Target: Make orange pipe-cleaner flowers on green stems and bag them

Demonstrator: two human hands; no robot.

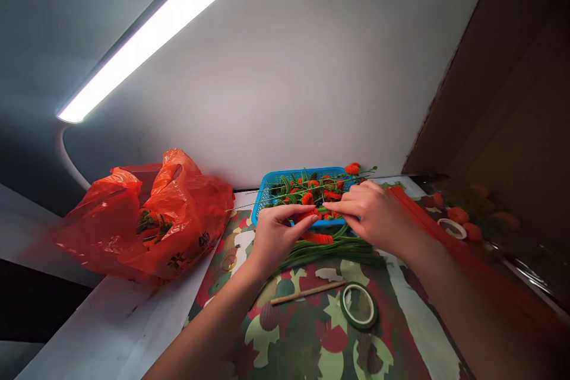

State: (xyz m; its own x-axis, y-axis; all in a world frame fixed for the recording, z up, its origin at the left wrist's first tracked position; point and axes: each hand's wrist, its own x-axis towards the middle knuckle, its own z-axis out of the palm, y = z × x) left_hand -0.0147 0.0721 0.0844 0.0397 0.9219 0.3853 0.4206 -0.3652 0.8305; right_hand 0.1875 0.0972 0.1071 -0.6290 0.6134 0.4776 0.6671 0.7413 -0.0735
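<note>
Over the front of a blue basket (259,212), my left hand (279,230) pinches a fuzzy orange pipe cleaner (307,214) between thumb and index finger. My right hand (376,214) meets it from the other side. Its fingers are closed at the end of the same piece, and its thumb is mostly hidden. Orange chenille flowers (332,195) with green stems lie in the basket. Just below the hands, a curled orange strip (318,238) rests on a bundle of green pipe cleaners (342,253).
Nearer me lie a thin wooden stick (307,293) and a roll of green tape (373,312). At left sits a red plastic bag (111,225) under a lit lamp (164,29). Red pipe cleaners (412,217) and a white ring (451,229) are at right, beside a cardboard wall (481,83).
</note>
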